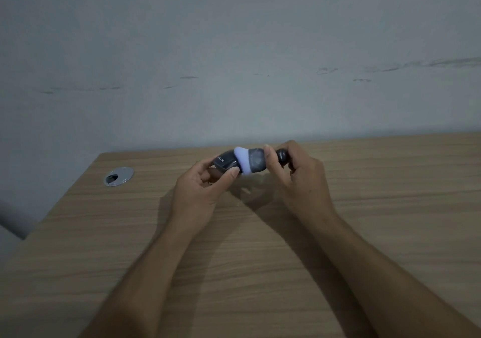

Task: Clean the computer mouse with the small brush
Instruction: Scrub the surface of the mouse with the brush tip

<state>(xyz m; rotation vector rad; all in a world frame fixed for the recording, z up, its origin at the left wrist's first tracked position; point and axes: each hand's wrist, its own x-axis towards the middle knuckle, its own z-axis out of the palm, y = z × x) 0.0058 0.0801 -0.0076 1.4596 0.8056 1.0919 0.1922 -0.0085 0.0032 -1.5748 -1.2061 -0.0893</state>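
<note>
A dark grey computer mouse point(224, 161) with pale lettering on its side is held above the wooden desk point(260, 246). My left hand point(200, 192) grips it from below and the left, thumb on its near side. My right hand point(296, 179) holds a small brush point(256, 161) by its dark handle. The brush has a dark body and a wide head of pale lavender bristles. Those bristles press against the right end of the mouse. Fingers hide part of the mouse and the handle.
A round silver cable grommet point(118, 176) sits in the desk at the far left. The desk's left edge runs diagonally toward the near left. A plain grey wall point(234, 64) rises right behind the desk.
</note>
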